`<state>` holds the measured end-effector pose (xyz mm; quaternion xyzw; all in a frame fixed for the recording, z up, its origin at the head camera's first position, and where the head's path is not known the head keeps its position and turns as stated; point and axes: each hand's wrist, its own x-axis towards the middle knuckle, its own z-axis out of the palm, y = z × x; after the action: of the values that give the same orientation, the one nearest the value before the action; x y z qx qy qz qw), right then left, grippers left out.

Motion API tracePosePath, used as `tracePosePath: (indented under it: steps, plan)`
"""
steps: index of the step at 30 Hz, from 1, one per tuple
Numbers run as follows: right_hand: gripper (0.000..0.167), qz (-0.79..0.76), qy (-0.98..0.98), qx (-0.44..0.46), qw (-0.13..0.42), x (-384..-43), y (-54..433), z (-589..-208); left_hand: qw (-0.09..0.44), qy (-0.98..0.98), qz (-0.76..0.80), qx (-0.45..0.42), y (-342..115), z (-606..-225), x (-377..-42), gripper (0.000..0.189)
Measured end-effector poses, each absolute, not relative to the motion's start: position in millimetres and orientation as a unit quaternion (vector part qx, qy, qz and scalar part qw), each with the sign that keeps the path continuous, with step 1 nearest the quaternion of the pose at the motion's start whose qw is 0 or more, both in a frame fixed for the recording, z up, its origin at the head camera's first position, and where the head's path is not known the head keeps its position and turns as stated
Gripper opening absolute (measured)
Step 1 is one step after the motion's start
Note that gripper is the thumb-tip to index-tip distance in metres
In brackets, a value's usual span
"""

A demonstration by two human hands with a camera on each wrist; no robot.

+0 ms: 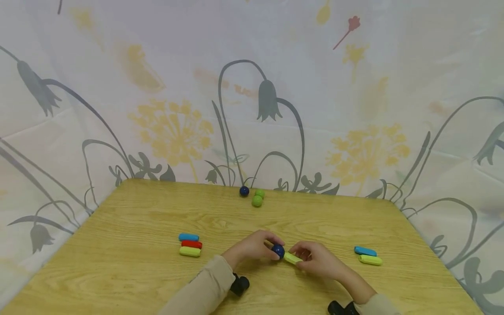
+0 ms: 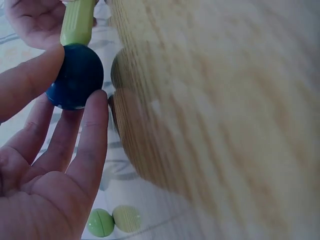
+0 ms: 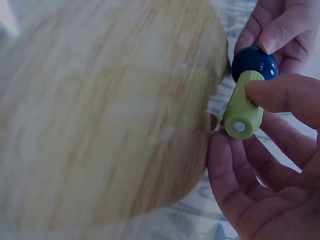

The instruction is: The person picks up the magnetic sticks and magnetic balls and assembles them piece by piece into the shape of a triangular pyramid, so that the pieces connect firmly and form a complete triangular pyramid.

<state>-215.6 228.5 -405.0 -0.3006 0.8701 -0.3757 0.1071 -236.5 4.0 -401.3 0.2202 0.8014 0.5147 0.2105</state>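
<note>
A dark blue ball (image 1: 278, 251) is pinched between the thumb and fingers of my left hand (image 1: 253, 248), just above the table. My right hand (image 1: 320, 259) pinches a yellow-green rod (image 1: 292, 258), whose far end touches the ball. In the right wrist view the rod (image 3: 243, 107) shows a round silvery disc in its near end, and the blue ball (image 3: 255, 63) sits against its other end. The left wrist view shows the ball (image 2: 76, 76) between thumb and fingertips, with the ribbed rod (image 2: 78, 22) meeting it from above.
Blue (image 1: 188, 237), red (image 1: 191, 244) and yellow-green rods (image 1: 190, 252) lie at left. Another blue rod (image 1: 365, 251) and yellow-green rod (image 1: 370, 260) lie at right. A second blue ball (image 1: 244, 191) and two green balls (image 1: 257, 201) stand near the wooden table's (image 1: 157, 210) back edge.
</note>
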Motion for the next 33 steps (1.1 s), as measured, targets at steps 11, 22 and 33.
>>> tracePosePath:
  steps: [11,22,33]
  plan:
    - [0.026,-0.378,0.868,-0.289,0.144,-219,228,-407,0.168,0.794,0.536,0.233,-18,-405,-239,0.030]
    - [0.026,-0.377,0.870,-0.273,0.161,-220,229,-408,0.117,0.813,0.512,0.252,-81,-396,-237,0.033]
    - [0.025,-0.393,0.865,-0.261,0.171,-220,230,-410,0.077,0.826,0.506,0.235,-137,-393,-236,0.035]
